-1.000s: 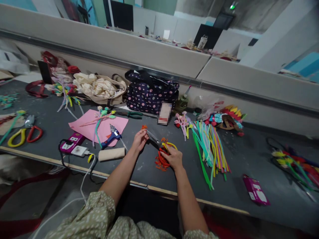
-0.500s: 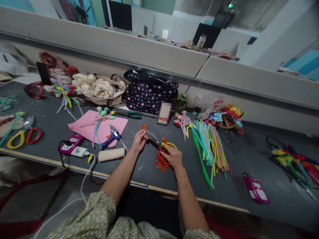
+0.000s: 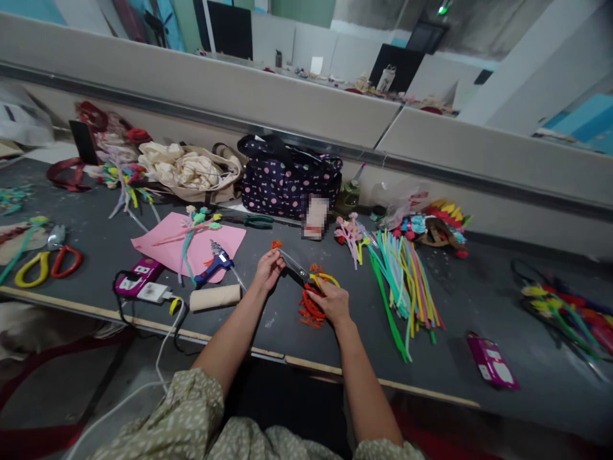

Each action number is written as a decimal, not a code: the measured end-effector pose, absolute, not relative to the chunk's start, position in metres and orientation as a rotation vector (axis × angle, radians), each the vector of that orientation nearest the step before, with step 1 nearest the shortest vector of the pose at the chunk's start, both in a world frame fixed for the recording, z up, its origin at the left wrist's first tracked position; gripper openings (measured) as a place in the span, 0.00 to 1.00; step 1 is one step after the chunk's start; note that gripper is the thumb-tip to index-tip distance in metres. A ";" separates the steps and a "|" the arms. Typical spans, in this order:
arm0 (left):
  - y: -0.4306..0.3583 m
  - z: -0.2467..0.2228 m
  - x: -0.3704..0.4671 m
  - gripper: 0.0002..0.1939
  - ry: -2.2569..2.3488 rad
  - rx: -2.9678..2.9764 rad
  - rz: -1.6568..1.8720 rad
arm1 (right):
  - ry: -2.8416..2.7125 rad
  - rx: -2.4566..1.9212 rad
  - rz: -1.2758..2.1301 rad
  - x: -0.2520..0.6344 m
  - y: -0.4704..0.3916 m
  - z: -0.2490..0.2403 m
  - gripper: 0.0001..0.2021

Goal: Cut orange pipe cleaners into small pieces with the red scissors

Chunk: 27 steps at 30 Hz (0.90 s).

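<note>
Dark tabletop (image 3: 454, 300) beneath us, our left hand (image 3: 270, 271) pinched an orange tuft (image 3: 276, 244) beside the scissors (image 3: 301, 270); our right hand (image 3: 335, 303) gripped their handles (image 3: 329, 277) above orange scraps (image 3: 313, 324) — blades so near, a slip could have nicked us.

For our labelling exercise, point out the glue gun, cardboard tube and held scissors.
Glue gun (image 3: 219, 261), head view: blue body.
Cardboard tube (image 3: 215, 298), head view: outer wall.
Held scissors (image 3: 297, 267), head view: blade near pivot.

Pipe cleaners (image 3: 400, 281) lie right of the scissors (image 3: 303, 275).
</note>
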<state>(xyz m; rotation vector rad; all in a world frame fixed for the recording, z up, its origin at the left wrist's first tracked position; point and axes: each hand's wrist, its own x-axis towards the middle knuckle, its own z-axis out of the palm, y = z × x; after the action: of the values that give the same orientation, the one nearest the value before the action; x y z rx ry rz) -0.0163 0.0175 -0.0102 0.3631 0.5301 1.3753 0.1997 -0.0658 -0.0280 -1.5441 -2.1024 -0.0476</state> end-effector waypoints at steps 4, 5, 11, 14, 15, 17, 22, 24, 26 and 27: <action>0.017 -0.010 -0.017 0.12 0.520 0.369 1.371 | -2.097 -1.546 -0.042 0.199 -0.066 -0.028 0.24; 0.017 -0.010 -0.017 0.11 0.521 0.368 1.372 | -2.097 -1.548 -0.040 0.199 -0.067 -0.028 0.24; 0.019 -0.011 -0.018 0.11 0.544 0.366 1.364 | -2.083 -1.572 0.005 0.197 -0.067 -0.024 0.23; 0.021 -0.012 -0.020 0.11 0.551 0.381 1.376 | -2.052 -1.598 0.042 0.197 -0.065 -0.021 0.22; 0.021 -0.013 -0.021 0.11 0.556 0.380 1.389 | -2.043 -1.614 0.046 0.198 -0.063 -0.020 0.22; 0.023 -0.013 -0.023 0.10 0.565 0.369 1.425 | -2.036 -1.660 0.036 0.198 -0.061 -0.018 0.22; 0.023 -0.012 -0.028 0.10 0.562 0.352 1.503 | -2.057 -1.784 -0.037 0.195 -0.056 -0.010 0.23; 0.022 -0.011 -0.029 0.10 0.576 0.355 1.514 | -2.064 -1.794 -0.053 0.194 -0.057 -0.006 0.24; 0.021 -0.011 -0.028 0.09 0.592 0.358 1.515 | -2.075 -1.794 -0.064 0.193 -0.057 -0.002 0.25; 0.021 -0.011 -0.027 0.09 0.596 0.358 1.515 | -2.079 -1.795 -0.069 0.193 -0.058 0.000 0.25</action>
<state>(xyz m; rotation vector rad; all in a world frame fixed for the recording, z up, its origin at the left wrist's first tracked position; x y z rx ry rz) -0.0272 0.0210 -0.0107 0.3585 0.5962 1.5151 0.1933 -0.0576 -0.0002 -1.7952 -2.0789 -0.0692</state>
